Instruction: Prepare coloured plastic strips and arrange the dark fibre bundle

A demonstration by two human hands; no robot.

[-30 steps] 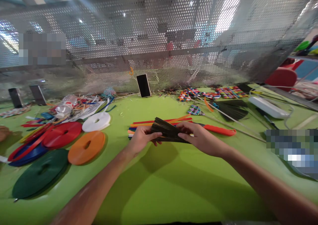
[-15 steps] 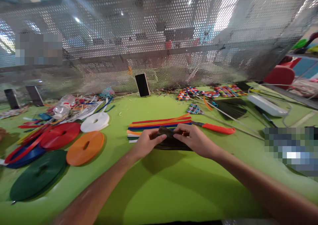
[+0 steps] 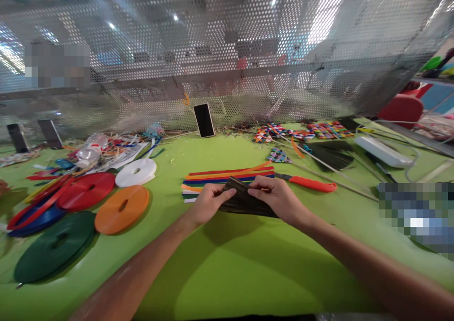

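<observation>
Left hand (image 3: 207, 203), right hand (image 3: 282, 198): pinching dark bundle (image 3: 244, 203) | coloured strips (image 3: 227, 174) beyond | red-handled tool (image 3: 312, 184) nearby

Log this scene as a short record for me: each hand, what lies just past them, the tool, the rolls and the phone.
Left hand: pinching dark strips, thumb on top
Right hand: pinching the same bundle
Beyond hands: coloured strips laid side by side on the green table
Tool: orange-red handle, right of the coloured strips
Rolls, left side: white, red, orange, blue, dark green
Phone: propped up near the perforated panel
</observation>
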